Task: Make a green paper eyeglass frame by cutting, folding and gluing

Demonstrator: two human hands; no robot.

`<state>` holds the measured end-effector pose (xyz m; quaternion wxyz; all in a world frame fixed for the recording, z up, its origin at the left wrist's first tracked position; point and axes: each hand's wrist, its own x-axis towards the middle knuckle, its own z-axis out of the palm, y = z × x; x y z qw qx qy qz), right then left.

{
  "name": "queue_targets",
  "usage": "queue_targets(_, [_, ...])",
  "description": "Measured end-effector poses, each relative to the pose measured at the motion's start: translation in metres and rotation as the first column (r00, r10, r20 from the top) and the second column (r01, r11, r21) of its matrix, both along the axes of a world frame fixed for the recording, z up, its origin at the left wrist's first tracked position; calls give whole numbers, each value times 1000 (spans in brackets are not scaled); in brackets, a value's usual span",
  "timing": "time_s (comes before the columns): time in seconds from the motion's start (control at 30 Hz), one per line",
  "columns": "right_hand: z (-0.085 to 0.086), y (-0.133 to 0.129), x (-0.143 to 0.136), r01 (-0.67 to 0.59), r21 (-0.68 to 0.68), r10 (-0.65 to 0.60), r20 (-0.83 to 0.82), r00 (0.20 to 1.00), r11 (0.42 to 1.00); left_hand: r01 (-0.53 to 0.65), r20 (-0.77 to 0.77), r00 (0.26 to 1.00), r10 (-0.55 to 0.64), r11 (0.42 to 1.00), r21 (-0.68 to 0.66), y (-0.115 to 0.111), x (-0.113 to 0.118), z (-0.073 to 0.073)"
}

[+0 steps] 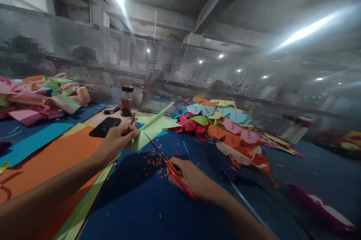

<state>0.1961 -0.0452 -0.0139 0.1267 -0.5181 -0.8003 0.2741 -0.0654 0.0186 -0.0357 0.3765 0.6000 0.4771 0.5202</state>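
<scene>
My left hand pinches a folded sheet of pale green paper between thumb and fingers, holding it up above the blue table. In my right hand is a pair of scissors with red handles, my fingers wrapped round the grips. The blades point up and left, and their tips reach the lower edge of the green paper. Whether they are cutting into it I cannot tell. Small orange paper scraps lie scattered on the table beneath the scissors.
Orange sheets and a black phone lie at left, near a dark-lidded jar. Cut colourful paper shapes heap at right; folded paper pieces pile far left. A perforated metal screen stands behind. A purple object lies right.
</scene>
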Motion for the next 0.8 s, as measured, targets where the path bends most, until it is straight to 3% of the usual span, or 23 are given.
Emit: queue_targets(0.8, [-1, -1, -1, 0, -5, 0, -6, 1000, 1000, -11, 22, 1000, 10, 1000, 21, -2, 2, 2])
